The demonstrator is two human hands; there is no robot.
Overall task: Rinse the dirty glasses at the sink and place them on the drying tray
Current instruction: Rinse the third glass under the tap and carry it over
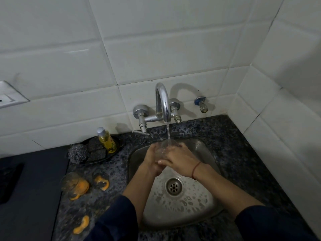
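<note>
A clear glass (163, 150) is held over the steel sink (205, 153) under the running tap (163, 103); the water stream falls into its mouth. My left hand (152, 159) wraps the glass from the left. My right hand (178, 159) covers it from the right, fingers across its lower part. Both hands hide much of the glass. On the counter to the left stand several clear glasses with orange bottoms: one (74, 183) nearest the tray edge, another (101, 182) beside it, and one (81, 223) near the bottom edge.
A black dish (118, 145) at the back left holds a yellow soap bottle (106, 140), dark scrub pads and a steel wool ball (78, 152). A dark flat surface (34, 188) lies at the far left. White tiled walls close in behind and on the right. The drain (173, 186) sits mid-sink.
</note>
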